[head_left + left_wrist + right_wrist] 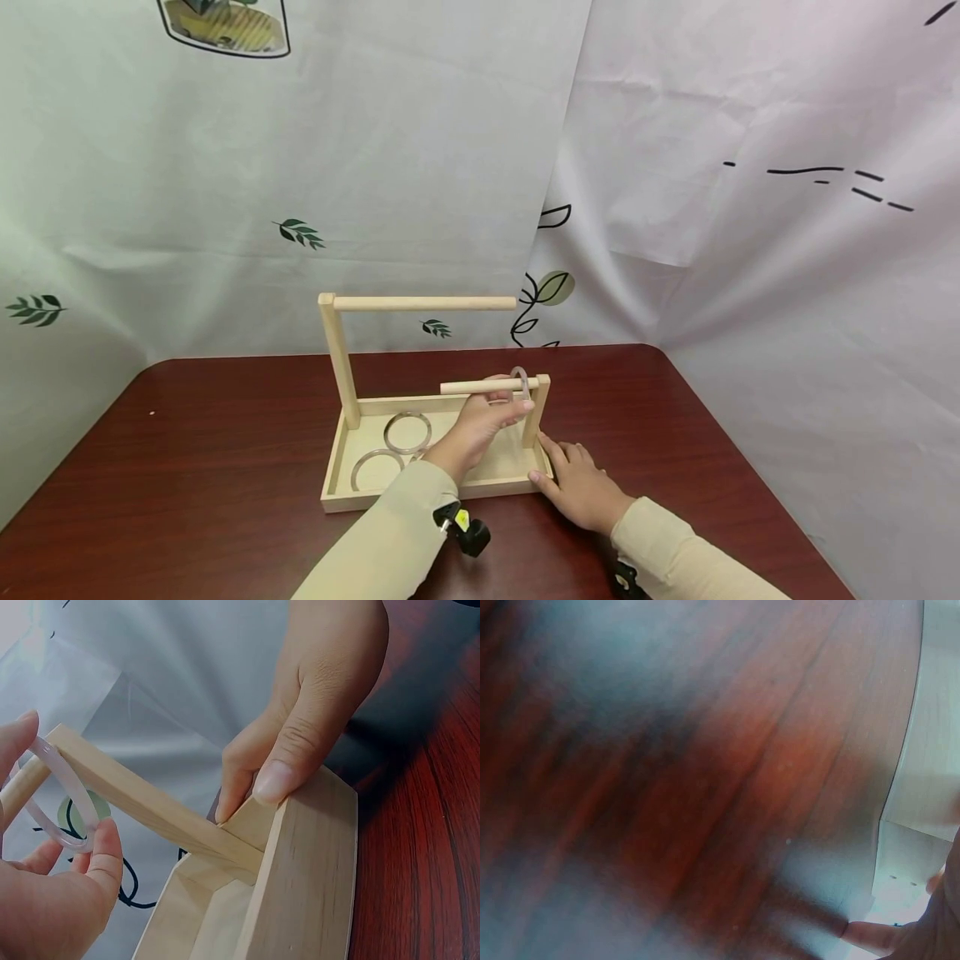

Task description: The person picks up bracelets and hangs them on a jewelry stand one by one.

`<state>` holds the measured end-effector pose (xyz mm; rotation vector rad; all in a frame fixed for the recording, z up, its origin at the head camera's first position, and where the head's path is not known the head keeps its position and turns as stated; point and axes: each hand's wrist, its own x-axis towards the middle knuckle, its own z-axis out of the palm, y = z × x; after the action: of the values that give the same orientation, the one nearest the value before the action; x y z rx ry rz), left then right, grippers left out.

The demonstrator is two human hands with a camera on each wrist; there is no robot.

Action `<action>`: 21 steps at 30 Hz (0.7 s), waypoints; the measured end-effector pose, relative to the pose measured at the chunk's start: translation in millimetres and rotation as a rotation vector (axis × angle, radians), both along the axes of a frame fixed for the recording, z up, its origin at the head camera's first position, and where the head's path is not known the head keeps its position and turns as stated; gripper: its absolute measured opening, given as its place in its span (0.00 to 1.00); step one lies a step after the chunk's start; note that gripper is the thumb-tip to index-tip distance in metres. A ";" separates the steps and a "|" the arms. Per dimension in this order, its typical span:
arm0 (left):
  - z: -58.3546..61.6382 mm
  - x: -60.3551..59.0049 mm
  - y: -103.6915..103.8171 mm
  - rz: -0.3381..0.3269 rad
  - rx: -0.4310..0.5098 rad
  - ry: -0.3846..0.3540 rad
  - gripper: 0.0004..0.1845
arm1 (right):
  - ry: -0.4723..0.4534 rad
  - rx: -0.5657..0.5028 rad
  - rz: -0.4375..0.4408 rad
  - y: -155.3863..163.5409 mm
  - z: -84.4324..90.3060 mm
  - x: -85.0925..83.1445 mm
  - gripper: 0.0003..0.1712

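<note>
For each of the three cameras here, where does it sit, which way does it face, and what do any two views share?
Head: looks forward and down at the wooden tray, its two pegs, both sleeves; left hand holds a clear ring, right hand rests at the tray's corner.
Left wrist: close by the left hand, faces the ring on the short peg and the right hand.
Right wrist: low over the brown table, blurred; only a fingertip shows.
Head and left wrist share ring, peg, both hands.

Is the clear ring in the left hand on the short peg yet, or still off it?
On: the clear ring encircles the short peg, pinched by the left hand.
</note>
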<state>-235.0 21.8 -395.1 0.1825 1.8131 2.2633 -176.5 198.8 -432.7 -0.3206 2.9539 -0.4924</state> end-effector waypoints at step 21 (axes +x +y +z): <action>-3.0 -0.9 9.3 0.017 -0.077 0.002 0.33 | 0.020 -0.001 0.008 0.0 0.6 1.5 0.38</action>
<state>-236.0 31.1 -398.1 0.1570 1.9065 2.2000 -174.9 198.8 -432.1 -0.3398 2.9707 -0.4929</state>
